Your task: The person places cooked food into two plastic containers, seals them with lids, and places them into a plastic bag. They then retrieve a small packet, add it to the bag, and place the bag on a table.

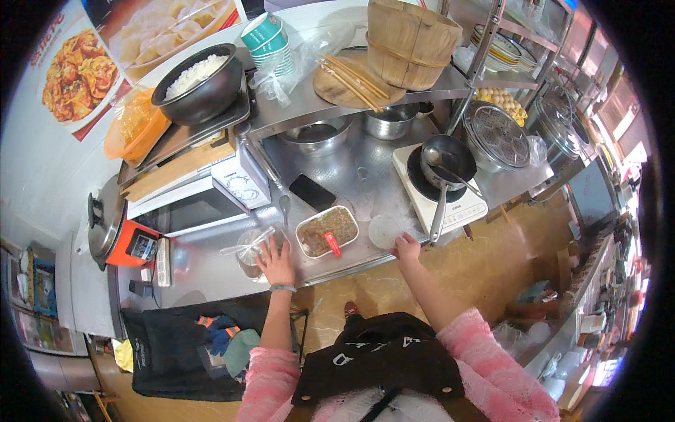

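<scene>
My left hand, fingers spread, rests at the side of a knotted clear plastic bag with something brownish inside. I cannot tell how firmly it touches the bag. My right hand pinches the near rim of a round translucent plastic lid or shallow bowl at the counter's front edge. Between the hands sits a white rectangular tray filled with brown and greenish food. A small red packet lies across its near rim. Behind it are a black smartphone and a spoon.
On the right, a wok stands on an induction cooker, its handle reaching the front edge. A microwave and an orange cooker stand left. The shelf above holds a rice bowl, paper cups and a wooden bucket.
</scene>
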Demonstrator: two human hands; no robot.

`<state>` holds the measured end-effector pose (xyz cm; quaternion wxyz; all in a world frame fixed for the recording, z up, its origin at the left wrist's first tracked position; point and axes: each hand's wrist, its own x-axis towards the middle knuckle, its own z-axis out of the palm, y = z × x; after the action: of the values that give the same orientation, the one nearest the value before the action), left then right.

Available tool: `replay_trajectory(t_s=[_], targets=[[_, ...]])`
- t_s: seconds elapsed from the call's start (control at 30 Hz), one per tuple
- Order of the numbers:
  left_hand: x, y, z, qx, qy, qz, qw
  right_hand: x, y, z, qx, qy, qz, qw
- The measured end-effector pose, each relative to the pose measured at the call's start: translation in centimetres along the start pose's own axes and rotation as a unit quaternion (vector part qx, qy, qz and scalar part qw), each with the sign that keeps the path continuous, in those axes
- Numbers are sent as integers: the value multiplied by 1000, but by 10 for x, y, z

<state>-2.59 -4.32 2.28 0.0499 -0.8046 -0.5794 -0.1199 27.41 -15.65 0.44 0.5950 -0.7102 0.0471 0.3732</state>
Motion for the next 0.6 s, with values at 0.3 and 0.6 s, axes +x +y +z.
replay_trajectory(t_s=[0.3,0.6], targets=[[35,-30,-2,66,-23,-100,993,43,-29,48,104,30,36,993],[77,-84,4,166,-107,-241,950,24,20,-88,3,-157,39,987]])
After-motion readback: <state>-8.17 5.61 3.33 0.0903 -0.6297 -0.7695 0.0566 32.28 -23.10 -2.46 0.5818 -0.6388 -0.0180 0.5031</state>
